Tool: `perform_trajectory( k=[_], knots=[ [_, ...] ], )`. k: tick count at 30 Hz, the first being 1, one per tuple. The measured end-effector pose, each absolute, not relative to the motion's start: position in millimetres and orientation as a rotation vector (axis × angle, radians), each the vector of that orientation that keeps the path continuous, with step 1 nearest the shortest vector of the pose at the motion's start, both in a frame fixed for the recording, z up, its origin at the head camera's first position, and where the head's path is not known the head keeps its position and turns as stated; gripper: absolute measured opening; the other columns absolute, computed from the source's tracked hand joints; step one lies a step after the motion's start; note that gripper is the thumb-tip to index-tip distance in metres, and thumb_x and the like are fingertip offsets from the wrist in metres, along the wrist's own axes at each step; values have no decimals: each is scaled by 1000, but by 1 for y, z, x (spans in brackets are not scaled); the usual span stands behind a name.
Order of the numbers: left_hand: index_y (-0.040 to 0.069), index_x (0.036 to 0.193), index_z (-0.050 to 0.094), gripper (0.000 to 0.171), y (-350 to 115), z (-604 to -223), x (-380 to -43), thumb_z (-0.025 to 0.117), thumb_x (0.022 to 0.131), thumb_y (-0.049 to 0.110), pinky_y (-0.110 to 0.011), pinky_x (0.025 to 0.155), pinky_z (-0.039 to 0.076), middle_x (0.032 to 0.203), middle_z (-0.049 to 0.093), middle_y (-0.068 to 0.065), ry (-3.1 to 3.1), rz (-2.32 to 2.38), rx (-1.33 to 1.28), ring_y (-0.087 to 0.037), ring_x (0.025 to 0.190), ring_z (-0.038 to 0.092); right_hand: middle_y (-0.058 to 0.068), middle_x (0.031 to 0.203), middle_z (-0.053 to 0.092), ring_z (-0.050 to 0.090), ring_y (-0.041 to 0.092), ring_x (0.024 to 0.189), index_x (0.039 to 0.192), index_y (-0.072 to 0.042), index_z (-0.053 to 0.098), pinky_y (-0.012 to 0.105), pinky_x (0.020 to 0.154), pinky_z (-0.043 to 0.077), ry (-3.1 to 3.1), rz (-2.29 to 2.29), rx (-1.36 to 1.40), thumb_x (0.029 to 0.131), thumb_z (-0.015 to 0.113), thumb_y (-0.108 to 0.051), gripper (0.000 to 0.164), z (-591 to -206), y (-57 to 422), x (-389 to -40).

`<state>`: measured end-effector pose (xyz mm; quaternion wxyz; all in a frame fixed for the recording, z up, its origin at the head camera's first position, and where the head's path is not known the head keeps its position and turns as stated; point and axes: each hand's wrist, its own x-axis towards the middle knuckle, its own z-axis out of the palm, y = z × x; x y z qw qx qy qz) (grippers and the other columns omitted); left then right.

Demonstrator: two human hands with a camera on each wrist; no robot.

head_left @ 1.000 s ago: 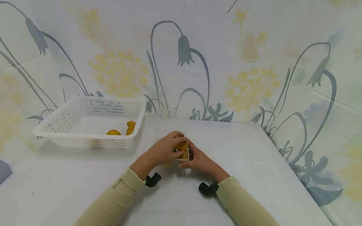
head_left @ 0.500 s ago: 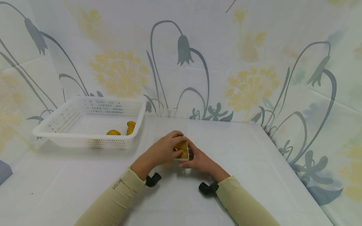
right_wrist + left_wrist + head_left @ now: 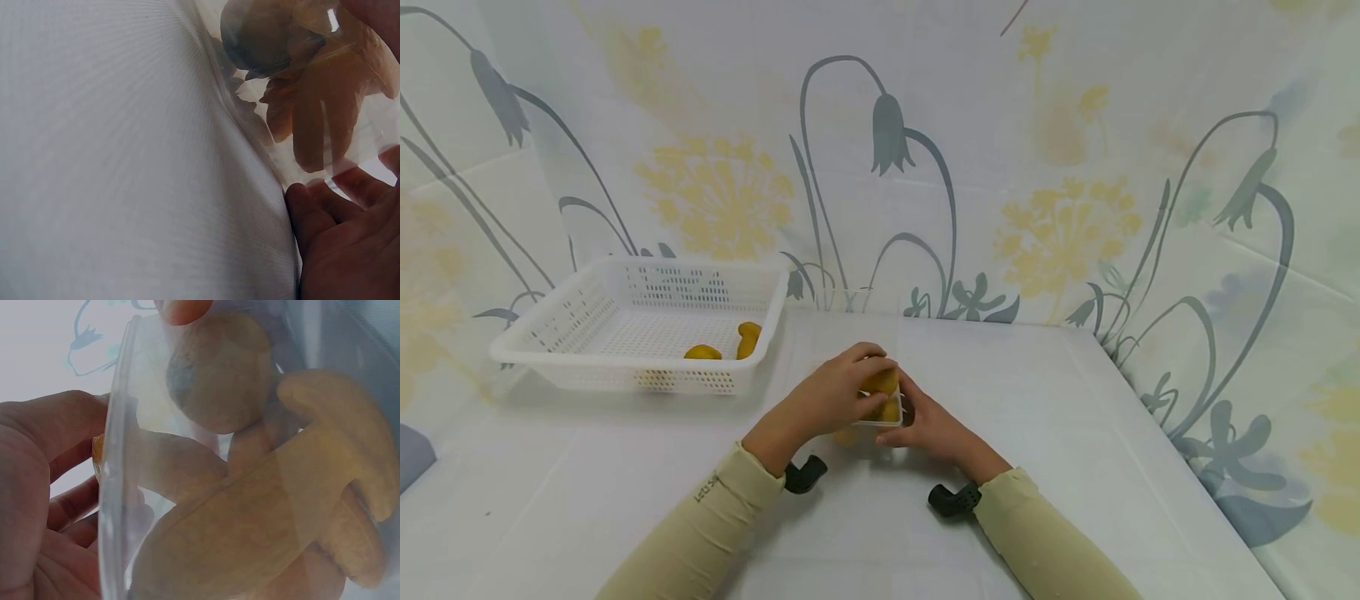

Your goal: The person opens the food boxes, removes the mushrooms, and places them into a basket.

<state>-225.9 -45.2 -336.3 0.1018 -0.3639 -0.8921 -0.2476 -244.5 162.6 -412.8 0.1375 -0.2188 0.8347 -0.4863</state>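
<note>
My left hand (image 3: 829, 398) is over the mouth of a clear plastic container (image 3: 115, 506), its fingers and thumb curled round a yellow-brown mushroom (image 3: 883, 382). Part of that mushroom is hidden behind the fingers. From the right side, my right hand (image 3: 934, 427) grips the container's outer wall, with its fingertips low near the tabletop in the right wrist view. Several more mushrooms (image 3: 237, 544) lie crowded inside, seen through the clear wall; one shows a thick stalk and a curved cap.
A white perforated basket (image 3: 617, 360) stands at the left with two mushrooms in it, one rounded (image 3: 703, 352) and one upright-looking (image 3: 748, 342). A clear sheet-like lid (image 3: 856, 329) shows faintly behind the container. A grey object (image 3: 413, 458) sits at the left edge.
The left hand has shifted very slightly up and left, and the mushroom at its fingers sits a little differently. The right hand and the basket stay where they were.
</note>
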Motion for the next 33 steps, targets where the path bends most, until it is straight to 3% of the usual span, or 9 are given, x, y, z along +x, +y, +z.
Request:
perform_trajectory(
  k=[11,24,30,33],
  knots=[
    [10,126,62,40,-53,-326,-225,72,88,18,-36,94,54,129,54,-8,-2562,-775,-1067,-21,110,61,-9,159,24,40,18,139,149,-51,5,48,113,36,2420,-1410,-605,77,82,-36,107,-411,162,-244],
    [10,126,63,39,-59,-320,-226,71,89,18,-33,95,54,129,55,-8,-2550,-788,-1022,-22,113,60,-8,159,26,31,19,145,150,-51,3,51,117,29,2444,-1368,-569,73,82,-45,110,-411,163,-243],
    [8,125,63,39,-64,-314,-226,72,88,17,-35,95,53,130,56,-10,-2517,-795,-1011,-25,114,60,0,158,30,29,22,146,156,-34,0,49,116,30,2407,-1374,-622,79,80,-32,111,-406,162,-242],
    [7,125,63,39,-67,-313,-227,72,88,16,-36,96,53,128,57,-11,-2486,-803,-1015,-25,113,61,2,159,29,28,24,147,156,-33,-1,49,116,30,2399,-1375,-631,81,79,-28,110,-406,162,-242]
  ],
)
